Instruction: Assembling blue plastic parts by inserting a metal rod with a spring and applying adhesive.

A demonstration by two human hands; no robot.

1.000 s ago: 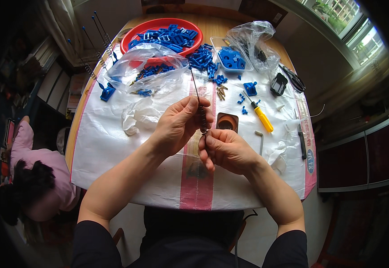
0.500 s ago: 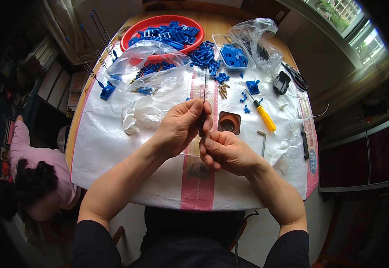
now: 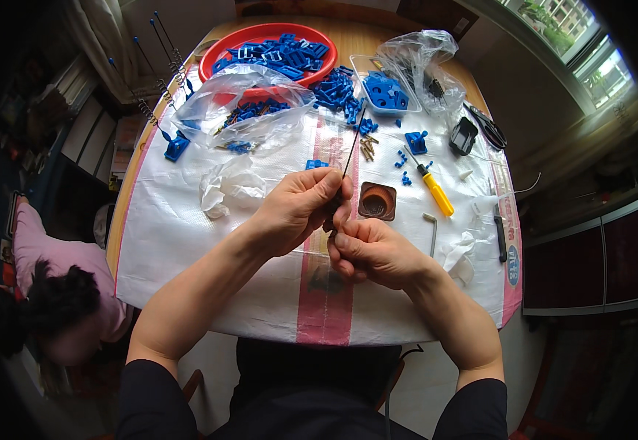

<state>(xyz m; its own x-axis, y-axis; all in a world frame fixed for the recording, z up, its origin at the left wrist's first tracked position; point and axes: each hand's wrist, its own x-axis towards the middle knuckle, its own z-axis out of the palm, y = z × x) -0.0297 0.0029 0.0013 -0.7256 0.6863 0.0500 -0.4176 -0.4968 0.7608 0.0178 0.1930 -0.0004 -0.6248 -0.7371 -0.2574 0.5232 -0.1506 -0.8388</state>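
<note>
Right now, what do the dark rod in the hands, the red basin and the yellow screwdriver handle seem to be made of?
Dark rod: probably metal, being thin and straight; any coating can't be made out.

Red basin: likely smooth plastic, from its even color and soft sheen.

Yellow screwdriver handle: apparently slightly glossy plastic, bright and uniform, though painted wood can't be excluded.

You hold a thin, dark, straight rod (image 3: 353, 147) above the worktop (image 3: 367, 38). Its bare upper length rises from the fingertips of your left hand (image 3: 306, 203), its far end leaning away from you and to your right. Lower down, a thicker dark part sits between those fingers and your right hand (image 3: 369, 249), which pinches just below; your fingers mostly hide its shape.
</note>
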